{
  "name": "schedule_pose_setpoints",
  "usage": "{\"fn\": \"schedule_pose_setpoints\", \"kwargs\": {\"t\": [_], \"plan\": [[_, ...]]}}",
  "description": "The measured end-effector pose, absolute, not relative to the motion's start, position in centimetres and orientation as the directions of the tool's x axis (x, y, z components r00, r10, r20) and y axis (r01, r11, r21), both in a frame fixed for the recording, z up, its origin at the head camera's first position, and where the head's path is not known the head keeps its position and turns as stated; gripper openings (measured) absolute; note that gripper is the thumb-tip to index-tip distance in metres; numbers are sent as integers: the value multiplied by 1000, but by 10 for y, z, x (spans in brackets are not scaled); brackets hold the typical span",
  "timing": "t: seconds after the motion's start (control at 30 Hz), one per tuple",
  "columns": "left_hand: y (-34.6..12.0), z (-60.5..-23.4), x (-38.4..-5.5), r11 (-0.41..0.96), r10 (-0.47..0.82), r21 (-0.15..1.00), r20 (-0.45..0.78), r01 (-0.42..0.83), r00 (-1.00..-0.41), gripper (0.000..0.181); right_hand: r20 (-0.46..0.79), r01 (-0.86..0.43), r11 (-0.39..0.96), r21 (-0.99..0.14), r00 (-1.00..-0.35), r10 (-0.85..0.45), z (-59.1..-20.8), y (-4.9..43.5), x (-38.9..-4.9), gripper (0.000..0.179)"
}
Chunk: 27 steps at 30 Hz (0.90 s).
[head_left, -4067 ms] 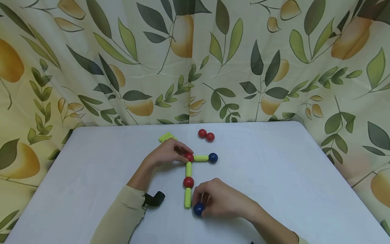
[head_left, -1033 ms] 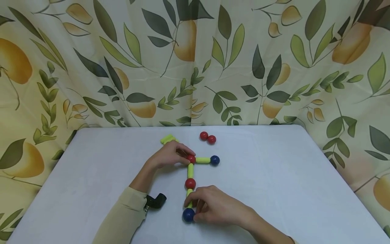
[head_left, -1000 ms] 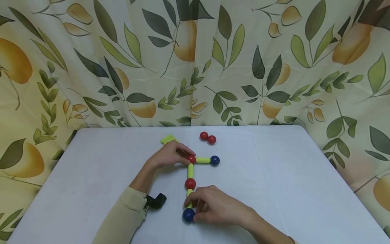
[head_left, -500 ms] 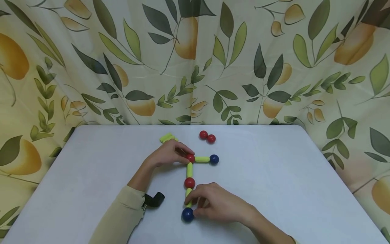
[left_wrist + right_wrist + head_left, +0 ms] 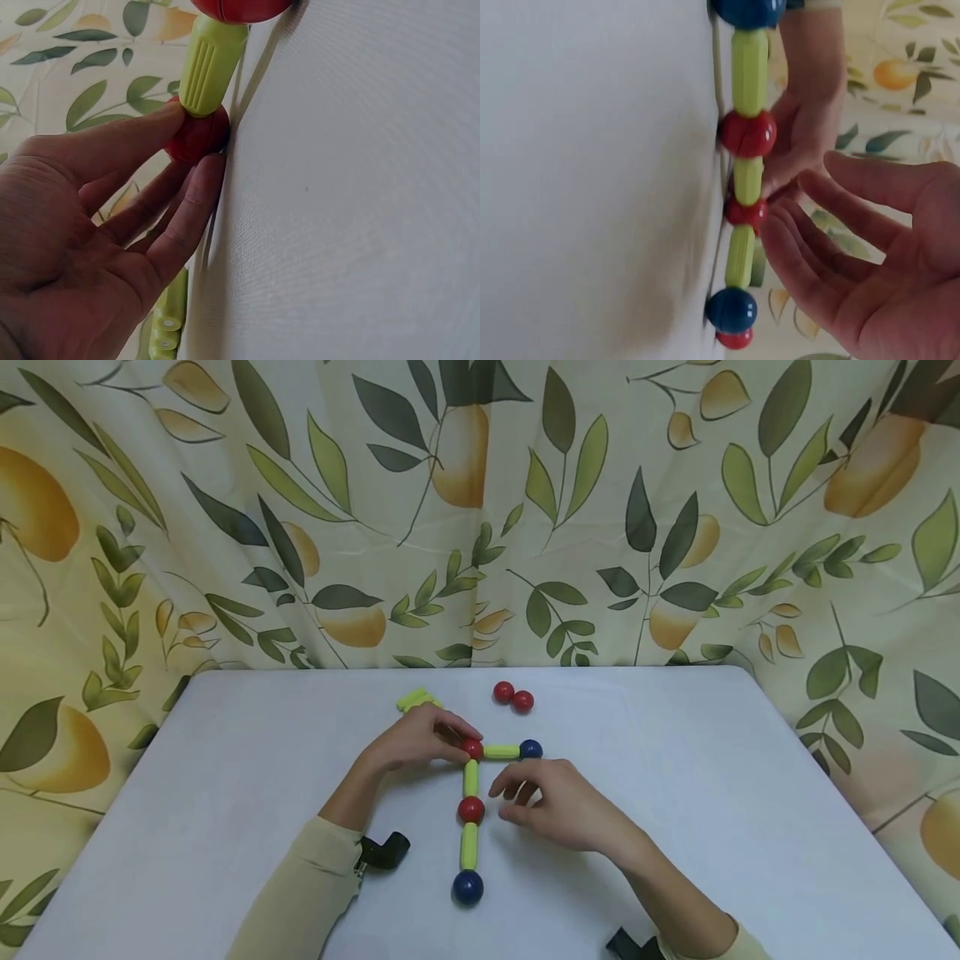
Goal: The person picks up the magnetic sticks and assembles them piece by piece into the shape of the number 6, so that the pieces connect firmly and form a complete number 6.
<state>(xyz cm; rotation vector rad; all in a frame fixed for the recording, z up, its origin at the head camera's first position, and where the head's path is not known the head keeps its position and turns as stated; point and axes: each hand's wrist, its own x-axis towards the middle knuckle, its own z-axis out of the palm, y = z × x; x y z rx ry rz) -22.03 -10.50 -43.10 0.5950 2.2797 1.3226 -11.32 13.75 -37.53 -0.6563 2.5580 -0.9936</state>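
Note:
Red and blue balls joined by yellow-green rods form an L on the white table. My left hand (image 5: 416, 739) pinches the red corner ball (image 5: 472, 749) between thumb and fingers, as the left wrist view also shows. From that ball one rod (image 5: 501, 751) runs right to a blue ball (image 5: 531, 748). Another rod (image 5: 470, 779) comes toward me to the middle red ball (image 5: 471, 810), then a third rod (image 5: 468, 846) ends at the near blue ball (image 5: 468, 888). My right hand (image 5: 558, 802), fingers loosely bent and holding nothing, hovers inside the L's angle.
Two loose red balls (image 5: 513, 697) lie side by side near the table's back edge. Several spare yellow-green rods (image 5: 418, 698) sit behind my left hand, partly hidden by it. A leaf-and-fruit patterned curtain (image 5: 480, 527) hangs behind the white table (image 5: 675, 777).
My right hand brought the near blue ball to the rod's free end, then let go and moved away from me and rightward. My left hand stays on the corner ball.

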Motion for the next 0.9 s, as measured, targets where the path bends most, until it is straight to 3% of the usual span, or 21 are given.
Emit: {"fn": "schedule_pose_setpoints", "kwargs": {"t": [0.13, 0.4, 0.67, 0.9], "plan": [[-105, -431, -221, 445, 568, 884, -152, 146, -809, 32, -67, -301, 677, -671, -886, -460, -375, 142, -127, 20], [-105, -428, -221, 453, 568, 879, -154, 151, -808, 32, -45, -182, 746, -641, -961, -273, -380, 147, -153, 26], [-108, -424, -220, 456, 557, 880, -166, 132, -813, 35, -119, -81, 764, -640, -972, -203, -390, 150, -168, 32], [-115, -420, -222, 475, 528, 863, -121, 174, -840, 33, -183, -14, 754, -657, -967, -178, -399, 150, -173, 26]]}}
